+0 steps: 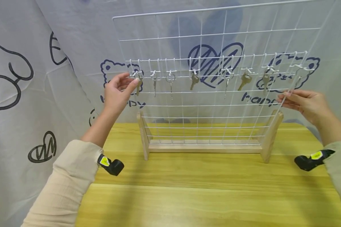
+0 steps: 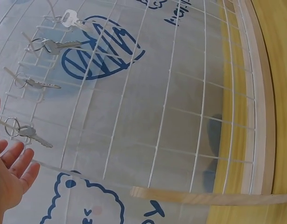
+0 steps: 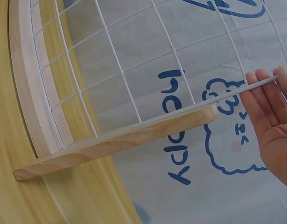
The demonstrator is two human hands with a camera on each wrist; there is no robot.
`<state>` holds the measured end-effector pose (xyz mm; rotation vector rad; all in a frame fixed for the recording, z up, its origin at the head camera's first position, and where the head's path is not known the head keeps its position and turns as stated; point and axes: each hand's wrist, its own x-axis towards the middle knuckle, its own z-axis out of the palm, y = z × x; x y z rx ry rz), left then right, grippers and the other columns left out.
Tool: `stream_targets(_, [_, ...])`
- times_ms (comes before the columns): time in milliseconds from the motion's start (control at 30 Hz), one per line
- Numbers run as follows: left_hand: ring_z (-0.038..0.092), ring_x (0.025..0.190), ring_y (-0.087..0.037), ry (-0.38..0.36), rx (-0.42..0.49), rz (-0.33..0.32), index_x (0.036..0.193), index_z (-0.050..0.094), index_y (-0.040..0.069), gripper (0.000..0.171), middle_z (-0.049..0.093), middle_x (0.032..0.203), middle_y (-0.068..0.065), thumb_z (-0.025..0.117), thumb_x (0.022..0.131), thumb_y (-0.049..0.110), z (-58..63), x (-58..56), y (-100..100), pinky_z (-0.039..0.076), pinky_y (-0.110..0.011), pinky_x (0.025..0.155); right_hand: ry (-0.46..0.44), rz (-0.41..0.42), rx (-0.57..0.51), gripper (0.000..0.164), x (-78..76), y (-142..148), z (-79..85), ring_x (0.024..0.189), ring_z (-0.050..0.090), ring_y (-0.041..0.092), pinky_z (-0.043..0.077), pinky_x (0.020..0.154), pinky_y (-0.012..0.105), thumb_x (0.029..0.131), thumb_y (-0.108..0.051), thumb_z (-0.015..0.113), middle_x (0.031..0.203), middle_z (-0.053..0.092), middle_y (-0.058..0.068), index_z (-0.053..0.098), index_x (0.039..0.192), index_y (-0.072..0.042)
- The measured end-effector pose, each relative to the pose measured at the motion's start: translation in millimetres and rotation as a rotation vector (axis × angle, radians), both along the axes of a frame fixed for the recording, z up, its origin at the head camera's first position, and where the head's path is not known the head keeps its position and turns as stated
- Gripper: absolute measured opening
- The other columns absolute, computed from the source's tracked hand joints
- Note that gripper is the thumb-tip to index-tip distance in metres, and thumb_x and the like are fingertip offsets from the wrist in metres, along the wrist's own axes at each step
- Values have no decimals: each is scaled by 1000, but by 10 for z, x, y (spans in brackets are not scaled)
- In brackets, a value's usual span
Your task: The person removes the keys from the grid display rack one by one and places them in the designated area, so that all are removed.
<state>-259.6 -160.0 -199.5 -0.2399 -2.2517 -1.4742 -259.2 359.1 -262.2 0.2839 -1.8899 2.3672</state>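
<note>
A white wire grid rack stands upright with a row of keys on rings hanging from its white hooks. My left hand is at the leftmost hook, fingers slightly bent and apart, its thumb tip overlapping the leftmost key in the head view. In the left wrist view that key hangs on its ring beyond my fingers. On the other side, my right hand pinches the grid's right side wire between thumb and fingers, just above the wooden foot.
The rack's wooden base rests on a yellow wood-grain table. Close behind hangs a pale curtain printed with hearts and bear faces. More keys hang along the row between my hands.
</note>
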Motion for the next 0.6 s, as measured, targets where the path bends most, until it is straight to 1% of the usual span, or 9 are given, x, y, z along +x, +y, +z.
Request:
stream_targets(200, [55, 94, -4, 8, 21, -18, 128, 49, 2, 46, 59, 120, -15, 61, 90, 25, -31, -30, 50, 50, -18, 91, 1, 24, -46, 14, -6, 6, -5, 76, 71, 16, 59, 67, 25, 87, 1, 59, 84, 74, 7, 72, 91, -2])
stream_targets(367, [55, 94, -4, 2, 38, 0, 126, 51, 3, 45, 59, 119, -14, 61, 90, 27, -42, -74, 86, 51, -17, 89, -17, 31, -66, 17, 8, 5, 0, 76, 71, 16, 59, 67, 26, 88, 3, 57, 84, 74, 8, 73, 91, -2])
stream_targets(467, [55, 91, -3, 3, 57, 12, 125, 52, 3, 44, 60, 117, -13, 62, 89, 26, -40, -90, 100, 51, -15, 86, -17, 28, -65, 18, 15, -5, 1, 76, 71, 16, 59, 67, 25, 88, 3, 56, 83, 74, 7, 73, 91, -3])
stream_targets(600, [55, 88, -1, 6, 92, 27, 123, 53, 2, 41, 61, 109, -6, 63, 89, 22, -35, -113, 113, 51, -13, 82, -13, 22, -61, 19, 21, -15, 0, 75, 71, 15, 59, 67, 25, 89, 3, 55, 82, 74, 7, 73, 89, -3])
